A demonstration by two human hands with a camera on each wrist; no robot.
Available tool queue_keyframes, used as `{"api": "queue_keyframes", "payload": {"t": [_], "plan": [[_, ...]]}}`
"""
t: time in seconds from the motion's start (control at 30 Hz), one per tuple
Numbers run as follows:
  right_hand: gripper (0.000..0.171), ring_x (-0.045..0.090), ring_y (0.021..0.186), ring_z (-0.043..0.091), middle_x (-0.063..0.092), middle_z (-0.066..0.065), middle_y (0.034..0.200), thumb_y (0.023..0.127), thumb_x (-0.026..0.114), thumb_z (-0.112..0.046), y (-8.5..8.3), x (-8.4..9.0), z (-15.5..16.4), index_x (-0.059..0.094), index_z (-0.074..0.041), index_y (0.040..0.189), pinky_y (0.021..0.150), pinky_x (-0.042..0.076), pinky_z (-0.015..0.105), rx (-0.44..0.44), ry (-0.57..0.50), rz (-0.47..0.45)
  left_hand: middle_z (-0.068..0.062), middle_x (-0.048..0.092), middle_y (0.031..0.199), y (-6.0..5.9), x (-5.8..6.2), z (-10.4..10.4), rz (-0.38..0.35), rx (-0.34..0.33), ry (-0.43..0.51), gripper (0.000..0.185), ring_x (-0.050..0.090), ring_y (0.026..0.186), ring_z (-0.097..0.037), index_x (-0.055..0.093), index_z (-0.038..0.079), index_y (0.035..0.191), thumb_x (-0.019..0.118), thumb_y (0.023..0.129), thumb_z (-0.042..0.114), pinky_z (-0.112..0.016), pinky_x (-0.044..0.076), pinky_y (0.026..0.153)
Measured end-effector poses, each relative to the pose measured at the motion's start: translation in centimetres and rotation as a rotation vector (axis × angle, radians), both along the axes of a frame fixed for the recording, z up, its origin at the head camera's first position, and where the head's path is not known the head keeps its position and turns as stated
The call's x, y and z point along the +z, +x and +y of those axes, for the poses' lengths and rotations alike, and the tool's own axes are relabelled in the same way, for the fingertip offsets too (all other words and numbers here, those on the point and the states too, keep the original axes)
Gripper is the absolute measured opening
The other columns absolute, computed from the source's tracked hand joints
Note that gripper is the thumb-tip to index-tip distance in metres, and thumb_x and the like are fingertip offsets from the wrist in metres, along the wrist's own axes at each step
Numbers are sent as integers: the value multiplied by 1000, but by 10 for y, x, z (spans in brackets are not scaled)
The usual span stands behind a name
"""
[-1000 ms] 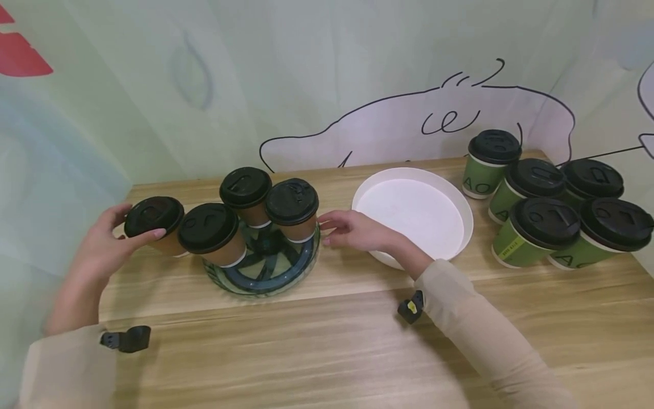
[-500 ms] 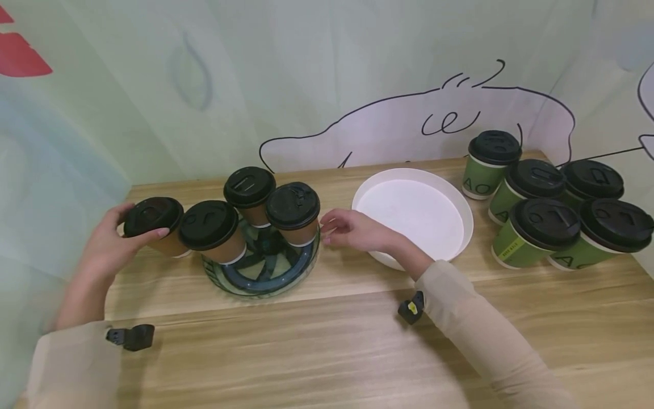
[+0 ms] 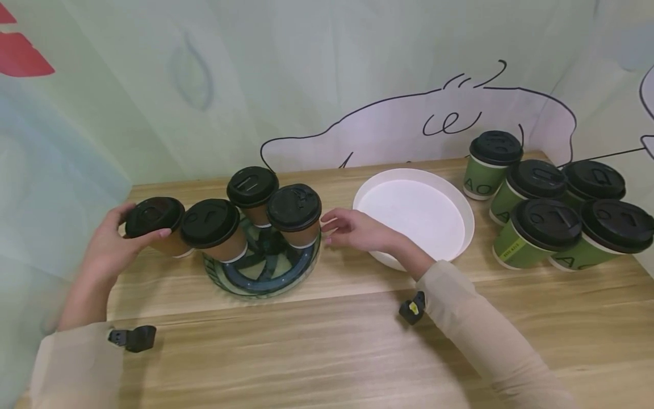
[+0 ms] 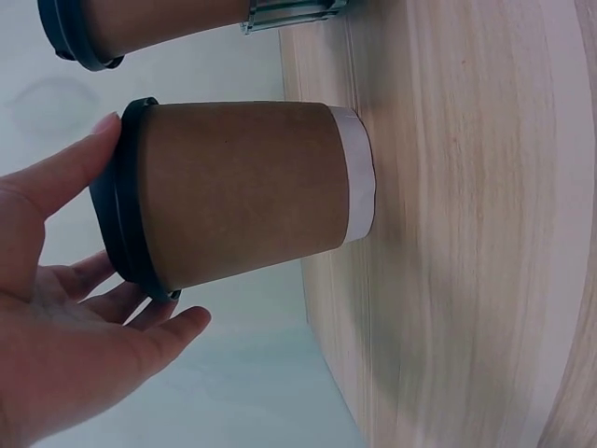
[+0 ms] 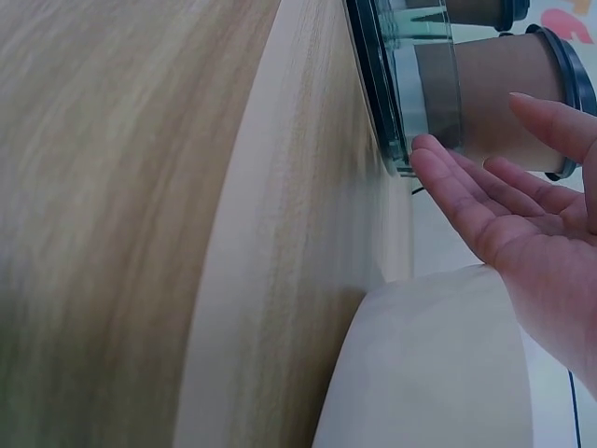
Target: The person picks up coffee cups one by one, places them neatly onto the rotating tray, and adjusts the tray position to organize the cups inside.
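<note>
In the head view my left hand point(image 3: 109, 244) grips a brown paper coffee cup point(image 4: 244, 187) by its black lid, thumb on one side and fingers on the other. That cup stands on the table, left of a round glass tray point(image 3: 271, 287). Three more brown cups with black lids ride on the tray: a left cup point(image 3: 225, 247), a back cup point(image 3: 254, 190) and a right cup point(image 3: 296, 210). Beside the right cup and the tray's rim is my right hand point(image 3: 352, 229), fingers loosely bent and holding nothing; whether its fingertips touch the rim I cannot tell.
A round white tray point(image 3: 414, 210) lies behind my right forearm. Several green paper cups point(image 3: 526, 250) with black lids stand close together at the right. The wooden table point(image 3: 306, 352) meets a printed backdrop point(image 3: 306, 85) at the back.
The tray's cups have turned slightly clockwise as seen from above: the back cup shifted right, the right cup nearer, the left cup slightly farther. My left forearm moved slightly right; my right hand barely moved.
</note>
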State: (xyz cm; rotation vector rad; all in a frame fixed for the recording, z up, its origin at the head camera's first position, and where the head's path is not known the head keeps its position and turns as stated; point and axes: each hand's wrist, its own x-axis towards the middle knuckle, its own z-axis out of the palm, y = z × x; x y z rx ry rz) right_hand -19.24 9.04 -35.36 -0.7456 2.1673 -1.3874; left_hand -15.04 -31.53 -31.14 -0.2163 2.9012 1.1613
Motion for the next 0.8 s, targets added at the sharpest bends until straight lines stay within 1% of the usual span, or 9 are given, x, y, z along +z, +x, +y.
{"api": "queue_keyframes", "payload": {"t": [0.23,0.53,0.8], "plan": [[44,55,108,28,56,23,117,87,58,-1,0,-1,0,42,6,128,91,44,32,7,-7,-16,-26,1,148,1,-1,1,11,1,18,91,2,132,-48,2,2,146,59,87,39,-67,20,94],[49,52,114,30,53,22,123,88,59,-4,-1,-2,-1,39,5,132,93,43,32,7,9,-1,-27,3,147,1,-1,2,26,14,29,88,3,132,-48,3,1,146,57,88,40,-66,21,95],[49,53,112,28,55,20,122,87,59,-4,-2,-2,0,40,4,132,92,44,31,5,17,-3,-28,3,147,2,0,2,18,14,24,88,5,130,-50,3,2,146,56,88,41,-67,21,93]]}}
